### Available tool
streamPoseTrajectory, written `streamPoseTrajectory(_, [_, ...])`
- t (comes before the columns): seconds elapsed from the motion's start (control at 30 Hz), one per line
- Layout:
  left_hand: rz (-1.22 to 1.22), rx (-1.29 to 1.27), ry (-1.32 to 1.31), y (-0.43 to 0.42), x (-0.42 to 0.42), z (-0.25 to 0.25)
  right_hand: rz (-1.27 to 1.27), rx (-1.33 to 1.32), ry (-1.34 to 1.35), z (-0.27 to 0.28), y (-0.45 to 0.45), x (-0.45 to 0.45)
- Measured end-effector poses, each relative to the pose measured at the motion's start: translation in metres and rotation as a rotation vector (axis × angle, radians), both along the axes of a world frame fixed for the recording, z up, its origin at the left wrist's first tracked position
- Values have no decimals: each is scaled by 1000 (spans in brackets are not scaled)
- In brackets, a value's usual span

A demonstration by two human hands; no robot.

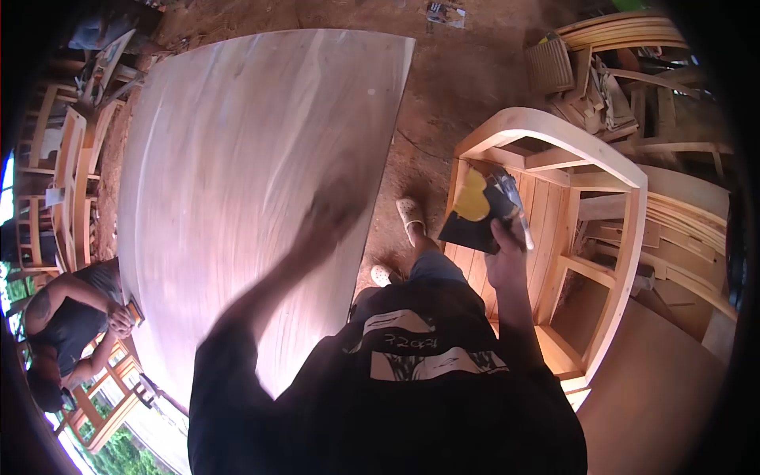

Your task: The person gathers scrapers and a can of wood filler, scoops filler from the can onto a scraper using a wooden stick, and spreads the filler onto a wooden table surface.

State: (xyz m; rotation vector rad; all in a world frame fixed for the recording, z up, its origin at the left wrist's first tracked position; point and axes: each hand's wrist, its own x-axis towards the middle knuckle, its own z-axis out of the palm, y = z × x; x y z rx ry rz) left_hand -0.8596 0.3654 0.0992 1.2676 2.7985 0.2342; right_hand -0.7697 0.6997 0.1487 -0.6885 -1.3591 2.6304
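Note:
A large wooden panel (245, 158) with wavy grain lies in front of me and to the left. Over its right part is my left hand (336, 207), smeared by motion. Its fingers do not show clearly, nor does anything they may hold. On the right, my right hand (507, 252) is closed on a dark flat piece (467, 230) bearing a thick yellow patch of paste (473, 198). A whitish and grey object (509, 192), too unclear to name, sits at the same hand. Both are above an open wooden frame with slatted boards (625, 229).
At the far left edge of the panel, another person's hands (120, 319) press a small block to its side. Wooden frames (75, 158) stand along the left. Stacked offcuts and curved strips (625, 36) lie at the right. A sheet (645, 388) leans at lower right.

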Motion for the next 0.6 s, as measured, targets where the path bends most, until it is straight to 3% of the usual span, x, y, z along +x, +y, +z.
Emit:
streamPoseTrajectory(0.03, [-26, -67, -161, -23, 42, 8, 15, -45, 12, 1, -12, 0])
streamPoseTrajectory(0.1, [72, -114, -721, -47, 96, 70, 62, -144, 30, 1, -38, 4])
streamPoseTrajectory(0.17, [633, 526, -1072, -70, 120, 70, 174, -194, 46, 12, -60, 9])
streamPoseTrajectory(0.2, [823, 1086, -1112, -70, 122, 90, 227, -210, 55, 16, -73, 9])
streamPoseTrajectory(0.23, [932, 1311, -1064, -73, 119, 114, 280, -227, 68, 22, -88, 8])
streamPoseTrajectory(0.3, [861, 1670, -895, -70, 131, 148, 297, -254, 105, 39, -123, 12])
streamPoseTrajectory(0.37, [800, 1858, -812, -58, 144, 169, 311, -217, 166, 43, -147, 19])
streamPoseTrajectory(0.5, [718, 1856, -757, -53, 169, 166, 359, -179, 235, 50, -168, 37])
streamPoseTrajectory(0.6, [577, 1671, -414, -38, 196, 142, 341, -243, 275, 62, -173, 49])
